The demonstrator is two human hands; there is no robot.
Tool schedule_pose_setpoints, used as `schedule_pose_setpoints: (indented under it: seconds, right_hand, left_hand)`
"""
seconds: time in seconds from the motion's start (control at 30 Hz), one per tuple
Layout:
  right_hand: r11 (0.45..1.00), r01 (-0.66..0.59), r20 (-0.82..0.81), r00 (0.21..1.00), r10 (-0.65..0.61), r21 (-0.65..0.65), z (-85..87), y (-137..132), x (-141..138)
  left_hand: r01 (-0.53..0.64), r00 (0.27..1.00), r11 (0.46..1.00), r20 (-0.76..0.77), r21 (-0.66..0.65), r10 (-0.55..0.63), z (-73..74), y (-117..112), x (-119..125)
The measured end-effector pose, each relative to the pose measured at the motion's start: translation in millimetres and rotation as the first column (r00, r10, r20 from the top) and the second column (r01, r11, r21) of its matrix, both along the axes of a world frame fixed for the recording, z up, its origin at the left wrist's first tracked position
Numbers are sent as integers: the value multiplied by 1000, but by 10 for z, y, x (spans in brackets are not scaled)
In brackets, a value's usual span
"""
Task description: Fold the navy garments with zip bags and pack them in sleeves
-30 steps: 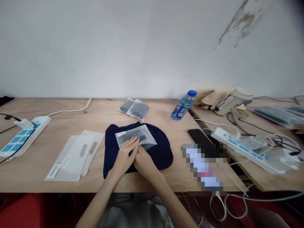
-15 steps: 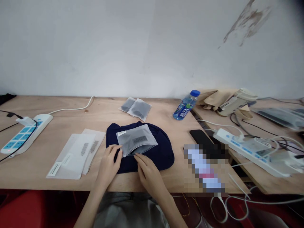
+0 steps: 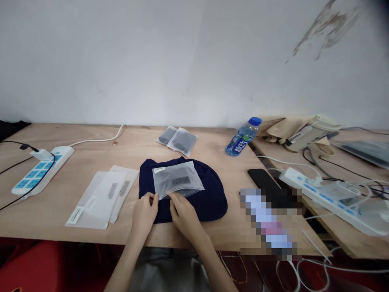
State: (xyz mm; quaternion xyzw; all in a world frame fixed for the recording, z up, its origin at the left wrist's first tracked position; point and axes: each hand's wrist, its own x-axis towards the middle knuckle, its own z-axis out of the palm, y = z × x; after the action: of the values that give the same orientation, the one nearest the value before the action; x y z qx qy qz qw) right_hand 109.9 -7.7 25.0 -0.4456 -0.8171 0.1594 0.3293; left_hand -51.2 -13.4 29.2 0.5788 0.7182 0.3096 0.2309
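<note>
Left hand (image 3: 144, 215) and right hand (image 3: 184, 217) both at the lower edge of the frosted zip bag (image 3: 178, 179), fingers pinching it, not clenched. Bag lies flat on a navy garment (image 3: 212, 200). White label (image 3: 159, 170) and barcode sticker (image 3: 181, 181) on bag, text too small to read. On the desk (image 3: 194, 146): stack of frosted bags (image 3: 101, 198) to the left, two bags with dark contents (image 3: 178, 141) behind, blue-capped Mizone bottle (image 3: 243, 138) back right, black phone (image 3: 261, 177) right, power strip (image 3: 42, 170) far left.
</note>
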Motion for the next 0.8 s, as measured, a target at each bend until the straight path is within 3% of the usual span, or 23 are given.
schedule_pose_setpoints:
  seconds: [0.13, 0.23, 0.37, 0.47, 0.57, 0.67, 0.8]
  right_hand:
    - [974, 227, -84, 970, -227, -8, -2, -185, -48]
    - [922, 357, -132, 917, -377, -151, 28, -268, -91]
    - [853, 186, -308, 877, -368, -487, 60, -247, -146]
    - [757, 18, -495, 746, -445, -654, 43, -204, -198]
    - [702, -69, -584, 615, -530, -709, 18, -150, -217]
    - [703, -23, -599, 544, -588, -711, 11, -30, -101]
    - [705, 155, -589, 443, -676, -693, 17, 197, 295]
  left_hand:
    - [55, 962, 998, 270, -12, -50, -72, 5, -20]
    - [79, 944, 997, 321, -12, -71, -78, -2, 16]
    - [131, 908, 991, 403, -12, -115, -59, -20, 87]
    - [118, 904, 993, 411, 19, -115, -49, -45, 139]
    - [84, 914, 994, 391, 70, -105, -59, -79, 171]
    - [55, 927, 994, 364, 100, -88, -94, -105, 147]
    - [23, 941, 996, 334, 88, -51, -126, -113, 9]
